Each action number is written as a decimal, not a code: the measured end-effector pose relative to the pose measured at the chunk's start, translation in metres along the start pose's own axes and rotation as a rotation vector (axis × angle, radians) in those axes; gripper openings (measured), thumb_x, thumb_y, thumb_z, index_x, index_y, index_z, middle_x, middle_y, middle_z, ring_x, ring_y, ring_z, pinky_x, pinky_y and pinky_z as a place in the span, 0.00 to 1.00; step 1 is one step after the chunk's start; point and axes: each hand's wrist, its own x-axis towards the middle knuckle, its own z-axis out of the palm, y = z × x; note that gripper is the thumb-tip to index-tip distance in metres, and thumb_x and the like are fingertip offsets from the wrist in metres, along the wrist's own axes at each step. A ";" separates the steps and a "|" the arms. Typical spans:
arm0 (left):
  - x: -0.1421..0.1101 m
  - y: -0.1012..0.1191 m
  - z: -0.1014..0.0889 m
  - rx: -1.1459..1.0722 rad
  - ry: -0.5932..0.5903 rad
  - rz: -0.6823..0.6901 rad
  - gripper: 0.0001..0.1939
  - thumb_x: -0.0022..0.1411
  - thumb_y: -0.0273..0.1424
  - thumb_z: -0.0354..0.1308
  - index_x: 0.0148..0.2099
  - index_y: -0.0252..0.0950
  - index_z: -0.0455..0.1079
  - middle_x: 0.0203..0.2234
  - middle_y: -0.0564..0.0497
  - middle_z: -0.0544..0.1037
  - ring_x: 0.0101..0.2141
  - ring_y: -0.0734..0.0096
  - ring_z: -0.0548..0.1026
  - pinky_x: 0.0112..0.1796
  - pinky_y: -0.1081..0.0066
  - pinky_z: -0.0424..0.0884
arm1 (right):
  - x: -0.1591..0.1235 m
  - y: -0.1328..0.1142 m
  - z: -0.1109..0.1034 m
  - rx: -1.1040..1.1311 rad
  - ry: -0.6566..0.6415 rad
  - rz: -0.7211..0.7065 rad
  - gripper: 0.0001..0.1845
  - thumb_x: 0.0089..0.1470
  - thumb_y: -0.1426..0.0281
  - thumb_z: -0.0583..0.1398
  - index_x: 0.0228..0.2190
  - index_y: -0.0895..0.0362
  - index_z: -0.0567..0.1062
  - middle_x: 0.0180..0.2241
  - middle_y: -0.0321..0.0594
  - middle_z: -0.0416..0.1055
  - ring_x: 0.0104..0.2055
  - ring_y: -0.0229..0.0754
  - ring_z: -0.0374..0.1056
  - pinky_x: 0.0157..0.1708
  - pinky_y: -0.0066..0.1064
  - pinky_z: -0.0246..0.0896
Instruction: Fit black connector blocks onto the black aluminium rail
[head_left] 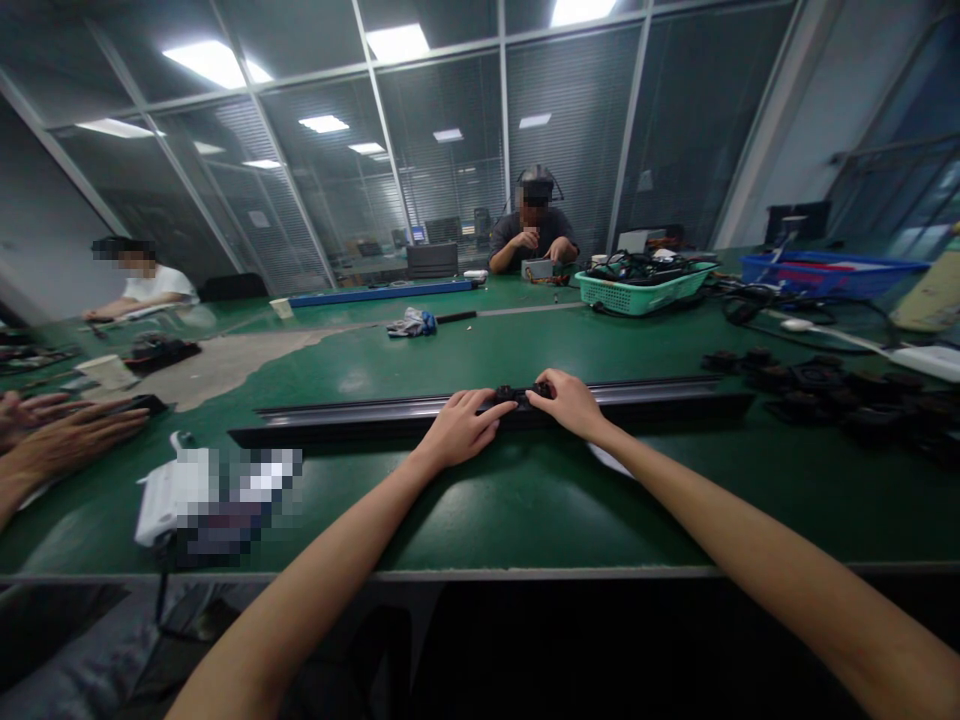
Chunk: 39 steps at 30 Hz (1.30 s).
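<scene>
A long black metal rail (375, 418) lies crosswise on the green table in front of me, with a shiny strip along its length. On the middle of the rail sits a small black part (507, 394), partly covered by my fingers. My left hand (466, 428) grips it from the left side, thumb and index finger reaching to it. From the right, my right hand (568, 402) pinches the other end between thumb and fingertips. The fine shape of the part is too small and dark to make out.
Several black parts (847, 385) are heaped at the right. Beyond the rail are a green basket (626, 292), a blue tray (795, 272) and a crumpled cloth (411, 322). A white device (176, 490) lies left. Another person's hands (67, 435) rest at the left edge.
</scene>
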 end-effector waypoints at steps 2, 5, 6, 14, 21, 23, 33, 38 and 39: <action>0.000 0.000 0.000 -0.003 0.003 0.001 0.23 0.71 0.33 0.45 0.66 0.45 0.60 0.57 0.42 0.66 0.55 0.58 0.66 0.55 0.56 0.64 | 0.001 0.001 0.000 -0.003 -0.002 -0.012 0.13 0.55 0.58 0.59 0.33 0.56 0.72 0.33 0.41 0.71 0.33 0.42 0.64 0.33 0.31 0.53; 0.000 0.000 0.000 -0.006 0.002 -0.001 0.23 0.71 0.33 0.45 0.66 0.45 0.60 0.57 0.42 0.66 0.55 0.58 0.66 0.55 0.56 0.64 | 0.002 0.003 -0.002 -0.018 -0.022 -0.066 0.12 0.56 0.59 0.59 0.33 0.56 0.71 0.33 0.41 0.71 0.34 0.42 0.64 0.35 0.31 0.55; 0.000 0.000 0.000 -0.007 0.000 -0.002 0.23 0.71 0.33 0.45 0.66 0.45 0.60 0.57 0.43 0.66 0.55 0.58 0.66 0.55 0.56 0.63 | 0.002 0.003 -0.003 -0.031 -0.031 -0.086 0.12 0.56 0.60 0.58 0.33 0.56 0.71 0.33 0.42 0.71 0.35 0.42 0.65 0.35 0.32 0.55; 0.001 0.000 0.000 0.011 -0.009 -0.002 0.24 0.71 0.33 0.45 0.66 0.44 0.60 0.57 0.42 0.66 0.55 0.57 0.66 0.55 0.56 0.64 | -0.004 0.000 -0.009 -0.233 -0.053 -0.172 0.16 0.62 0.57 0.54 0.36 0.56 0.71 0.36 0.46 0.72 0.37 0.45 0.66 0.36 0.33 0.54; 0.001 0.000 -0.001 0.013 -0.017 -0.002 0.24 0.71 0.33 0.45 0.67 0.45 0.59 0.57 0.42 0.66 0.55 0.58 0.66 0.55 0.57 0.64 | 0.001 0.008 -0.006 -0.079 -0.046 -0.118 0.15 0.59 0.56 0.56 0.33 0.55 0.70 0.33 0.42 0.71 0.35 0.43 0.65 0.34 0.32 0.54; 0.001 0.000 -0.001 0.010 -0.013 -0.004 0.24 0.71 0.33 0.45 0.67 0.45 0.60 0.57 0.42 0.66 0.55 0.58 0.66 0.55 0.57 0.64 | 0.001 0.010 -0.005 -0.061 -0.034 -0.111 0.14 0.58 0.57 0.57 0.32 0.55 0.69 0.32 0.41 0.70 0.34 0.42 0.64 0.34 0.32 0.54; 0.001 0.000 -0.001 -0.002 -0.001 0.000 0.23 0.71 0.33 0.45 0.66 0.44 0.61 0.56 0.42 0.66 0.55 0.58 0.66 0.55 0.57 0.64 | 0.002 0.012 -0.004 -0.021 -0.018 -0.099 0.13 0.57 0.58 0.57 0.31 0.56 0.70 0.31 0.41 0.70 0.33 0.42 0.63 0.35 0.32 0.55; 0.001 0.000 -0.001 -0.003 -0.007 0.001 0.23 0.71 0.33 0.45 0.66 0.44 0.60 0.57 0.41 0.66 0.55 0.57 0.66 0.55 0.56 0.64 | 0.000 0.009 -0.006 -0.057 0.008 -0.088 0.13 0.57 0.59 0.57 0.31 0.56 0.70 0.32 0.42 0.71 0.33 0.42 0.64 0.35 0.32 0.55; 0.001 0.000 -0.001 -0.006 -0.007 0.000 0.23 0.71 0.33 0.45 0.66 0.44 0.60 0.57 0.41 0.66 0.55 0.57 0.66 0.55 0.56 0.64 | -0.001 0.008 -0.006 -0.073 0.012 -0.083 0.12 0.57 0.59 0.58 0.31 0.56 0.70 0.32 0.42 0.71 0.33 0.43 0.64 0.35 0.33 0.55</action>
